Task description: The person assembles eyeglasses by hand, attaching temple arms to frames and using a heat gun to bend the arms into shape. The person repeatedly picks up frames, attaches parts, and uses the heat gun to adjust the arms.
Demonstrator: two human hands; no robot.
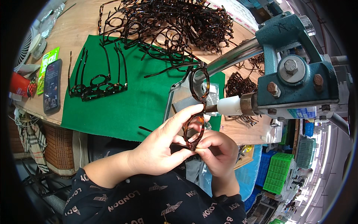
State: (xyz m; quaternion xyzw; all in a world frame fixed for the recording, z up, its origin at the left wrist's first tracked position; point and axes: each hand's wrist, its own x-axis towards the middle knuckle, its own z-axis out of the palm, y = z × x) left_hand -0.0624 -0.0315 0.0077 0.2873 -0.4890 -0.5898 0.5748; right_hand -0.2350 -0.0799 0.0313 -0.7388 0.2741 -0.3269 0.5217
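Note:
A tortoiseshell glasses frame [191, 84] is held on end in front of me, its two round rims one above the other. My left hand [154, 153] is closed round the lower rim, the index finger reaching up toward the bridge. With thumb and fingertips, my right hand [220, 153] pinches the frame's lower end. One temple arm points left from the upper end. Close to the bridge is the metal tip of a teal bench machine [298, 80], behind which sits a white collar [229, 106]. I cannot tell whether tip and frame touch.
Behind lies a large heap of tortoiseshell frames [179, 26]. Several more frames [99, 89] rest on the green cloth [138, 97], left of my hands. A phone [52, 86] and a green packet [47, 61] are at far left. Green crates [278, 172] stand low on the right.

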